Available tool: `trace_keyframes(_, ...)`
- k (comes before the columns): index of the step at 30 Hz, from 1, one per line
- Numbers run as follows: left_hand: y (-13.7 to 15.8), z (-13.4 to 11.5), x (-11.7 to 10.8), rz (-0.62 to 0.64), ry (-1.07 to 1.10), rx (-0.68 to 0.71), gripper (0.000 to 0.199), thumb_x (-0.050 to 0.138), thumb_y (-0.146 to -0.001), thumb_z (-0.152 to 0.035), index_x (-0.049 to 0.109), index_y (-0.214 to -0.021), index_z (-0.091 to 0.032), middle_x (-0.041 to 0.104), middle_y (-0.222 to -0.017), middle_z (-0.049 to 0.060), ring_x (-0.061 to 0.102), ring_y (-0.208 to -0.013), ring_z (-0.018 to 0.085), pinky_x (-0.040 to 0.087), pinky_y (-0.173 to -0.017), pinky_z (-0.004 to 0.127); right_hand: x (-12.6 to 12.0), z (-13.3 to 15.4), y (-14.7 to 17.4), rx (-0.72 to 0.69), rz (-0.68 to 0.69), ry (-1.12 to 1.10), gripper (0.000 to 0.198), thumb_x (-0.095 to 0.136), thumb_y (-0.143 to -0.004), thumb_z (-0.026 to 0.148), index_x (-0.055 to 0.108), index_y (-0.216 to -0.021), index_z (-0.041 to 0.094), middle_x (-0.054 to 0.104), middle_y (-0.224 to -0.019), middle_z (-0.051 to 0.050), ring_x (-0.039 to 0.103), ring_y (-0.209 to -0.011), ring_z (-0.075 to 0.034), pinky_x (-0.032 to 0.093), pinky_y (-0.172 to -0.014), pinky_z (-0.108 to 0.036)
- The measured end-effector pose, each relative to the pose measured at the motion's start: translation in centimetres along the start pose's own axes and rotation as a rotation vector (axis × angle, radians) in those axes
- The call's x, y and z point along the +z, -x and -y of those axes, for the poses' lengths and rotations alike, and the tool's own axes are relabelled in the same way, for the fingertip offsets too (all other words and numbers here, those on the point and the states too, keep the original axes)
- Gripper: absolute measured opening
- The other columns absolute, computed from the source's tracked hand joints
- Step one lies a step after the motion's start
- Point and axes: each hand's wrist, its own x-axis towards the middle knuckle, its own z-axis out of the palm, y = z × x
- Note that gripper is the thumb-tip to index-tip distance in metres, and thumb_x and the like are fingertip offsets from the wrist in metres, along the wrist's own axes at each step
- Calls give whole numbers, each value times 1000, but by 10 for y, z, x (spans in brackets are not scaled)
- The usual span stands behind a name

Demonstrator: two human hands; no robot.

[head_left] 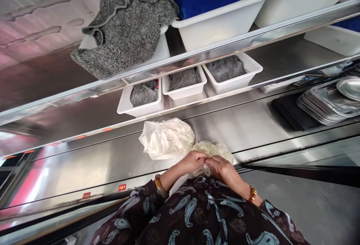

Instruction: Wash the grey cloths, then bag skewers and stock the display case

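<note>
My left hand (pixel 194 161) and my right hand (pixel 221 167) meet in front of my body, fingers closed and pinching the gathered neck of a clear plastic bag (pixel 207 148). Pale, whitish-green contents fill that bag, which rests at the counter's front edge; what exactly is inside I cannot make out. Just to its left lies a second clear plastic bag (pixel 168 138), bulging with pale, whitish pieces. Its top is bunched toward the left. Neither hand touches this second bag's visible part.
A steel counter (pixel 81 164) runs across, with shelves above. White bins (pixel 183 92) holding grey cloths stand on the middle shelf. A larger white bin (pixel 216 25) and a draped grey towel (pixel 132 23) sit higher. Stacked metal trays (pixel 320 106) lie at the right.
</note>
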Motion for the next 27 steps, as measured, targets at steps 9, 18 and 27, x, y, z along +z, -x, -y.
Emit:
trace_keyframes(9, -3, -8, -6, 185, 224, -197, 11, 55, -74, -19, 65, -72, -15, 51, -56, -5, 37, -50, 9, 28, -50, 23, 3, 0, 5, 91, -41, -84, 22, 48, -97, 20, 69, -99, 22, 66, -97, -8, 61, -91, -22, 50, -82, -35)
trace_keyframes(18, -9, -4, -13, 255, 208, -240, 10, 57, -78, -25, 61, -79, -16, 49, -59, -5, 43, -52, 10, 33, -52, 23, -2, 7, 1, 185, -96, -121, 26, 45, -99, 31, 70, -98, 24, 60, -89, -5, 58, -78, -18, 47, -70, -29)
trace_keyframes(27, 8, -21, -4, -46, -754, 220, 18, 43, -92, -18, 60, -92, -16, 60, -106, 10, 60, -91, 21, 50, -78, 32, 6, 4, -2, 327, -197, -296, 16, 54, -92, 32, 50, -81, 22, 51, -68, 2, 48, -59, -13, 40, -58, -26)
